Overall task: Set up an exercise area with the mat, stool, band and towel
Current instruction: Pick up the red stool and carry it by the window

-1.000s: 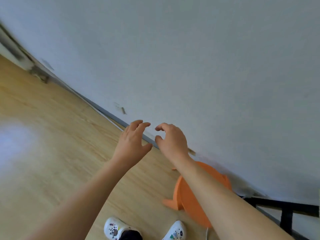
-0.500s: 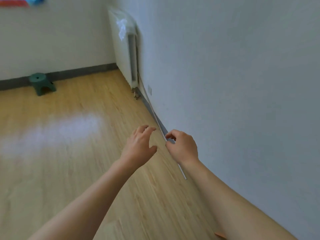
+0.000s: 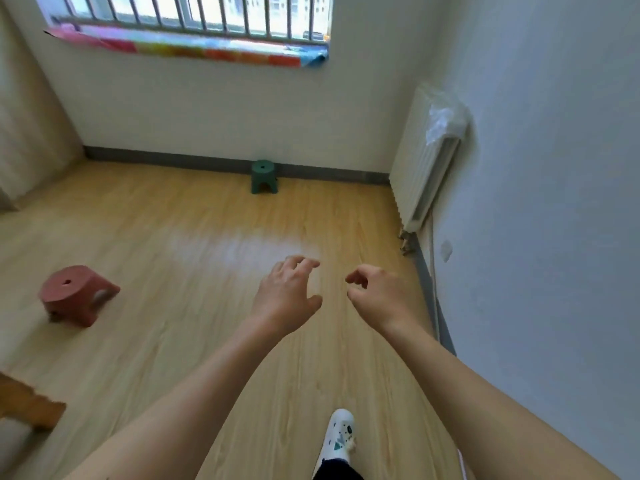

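Observation:
Both my hands hang in the air over the wooden floor (image 3: 194, 341) and hold nothing. My left hand (image 3: 285, 294) has its fingers loosely spread and bent. My right hand (image 3: 377, 294) has loosely curled fingers, a short gap from the left one. A red stool (image 3: 78, 294) stands on the floor at the left, well away from my hands. A small green stool (image 3: 264, 176) stands against the far wall under the window. No mat, band or towel shows in this view.
A white radiator (image 3: 427, 157) hangs on the right wall (image 3: 554, 202) with a pipe running down along the baseboard. A barred window (image 3: 194, 12) with a colourful sheet (image 3: 194, 46) on its sill is at the far wall. A wooden furniture corner (image 3: 27, 405) juts in at lower left. My white shoe (image 3: 339, 438) is below.
My view has swung left from the right wall and the orange stool toward the room; the window, the red stool and the green stool have come into view. Both hands stay raised and empty.

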`<state>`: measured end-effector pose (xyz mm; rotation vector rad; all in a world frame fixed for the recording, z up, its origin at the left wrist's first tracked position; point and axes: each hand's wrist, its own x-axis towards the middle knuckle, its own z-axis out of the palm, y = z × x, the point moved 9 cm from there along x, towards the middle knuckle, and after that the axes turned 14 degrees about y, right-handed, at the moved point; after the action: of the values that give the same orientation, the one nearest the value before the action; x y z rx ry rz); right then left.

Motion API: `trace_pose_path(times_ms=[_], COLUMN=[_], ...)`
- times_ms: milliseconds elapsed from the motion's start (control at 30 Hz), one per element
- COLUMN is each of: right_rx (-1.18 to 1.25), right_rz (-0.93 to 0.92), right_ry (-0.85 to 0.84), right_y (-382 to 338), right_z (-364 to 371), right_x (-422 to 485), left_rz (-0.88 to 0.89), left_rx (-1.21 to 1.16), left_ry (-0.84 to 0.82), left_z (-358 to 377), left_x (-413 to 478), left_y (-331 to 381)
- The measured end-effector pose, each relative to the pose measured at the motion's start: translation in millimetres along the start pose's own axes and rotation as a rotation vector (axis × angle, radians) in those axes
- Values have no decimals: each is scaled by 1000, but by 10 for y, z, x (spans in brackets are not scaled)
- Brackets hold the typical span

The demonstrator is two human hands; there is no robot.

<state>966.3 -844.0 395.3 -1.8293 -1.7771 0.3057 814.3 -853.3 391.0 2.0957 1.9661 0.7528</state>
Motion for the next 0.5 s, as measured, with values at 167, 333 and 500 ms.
trace_pose_path(times_ms=[167, 333, 500], right_rx=[42, 62, 76], right_rz=[-108, -155, -228], right_ry=[-90, -173, -248], right_y=[-527, -857, -1264], right_z=[684, 1217, 1781], right_x=[878, 1750, 2514], left_rz=[-137, -259, -370], left_rx=[33, 48, 78], left_ry=[74, 87, 124], left_z=[-132, -131, -197], left_x=[696, 1503, 2156], left_y=[-732, -1277, -1850])
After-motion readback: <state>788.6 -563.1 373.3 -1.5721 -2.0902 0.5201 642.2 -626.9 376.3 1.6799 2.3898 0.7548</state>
